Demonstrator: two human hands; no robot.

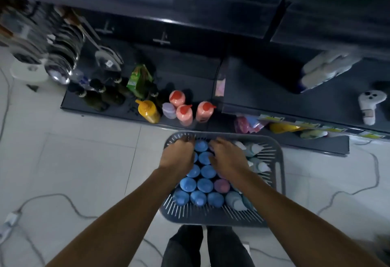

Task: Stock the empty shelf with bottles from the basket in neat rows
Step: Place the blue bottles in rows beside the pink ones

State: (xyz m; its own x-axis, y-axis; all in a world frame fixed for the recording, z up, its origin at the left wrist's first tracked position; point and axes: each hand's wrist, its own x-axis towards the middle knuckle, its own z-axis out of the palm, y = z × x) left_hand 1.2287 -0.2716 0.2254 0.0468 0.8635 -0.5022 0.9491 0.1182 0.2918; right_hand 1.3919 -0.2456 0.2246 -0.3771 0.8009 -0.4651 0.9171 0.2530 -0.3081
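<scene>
A grey slatted basket [213, 216] stands on the floor in front of my feet, packed with several upright bottles, most with blue caps [187, 183], one with a purple cap [221, 185], pale ones [256, 147] at the right. Both hands reach into its far end. My left hand [178, 156] is curled down over bottles at the far left corner; my right hand [225, 157] rests over bottles near the middle. What the fingers grip is hidden. On the dark bottom shelf [118, 109] stand three pink bottles with red caps [184, 114], a lilac bottle [168, 110] and a yellow bottle [147, 110].
Dark bottles [99, 96] and a green packet [138, 79] stand on the shelf's left part, with metal kitchenware [61, 56] beyond. A second shelf unit [295, 106] juts out at right, holding white items. Cables [63, 197] run over the white tiled floor.
</scene>
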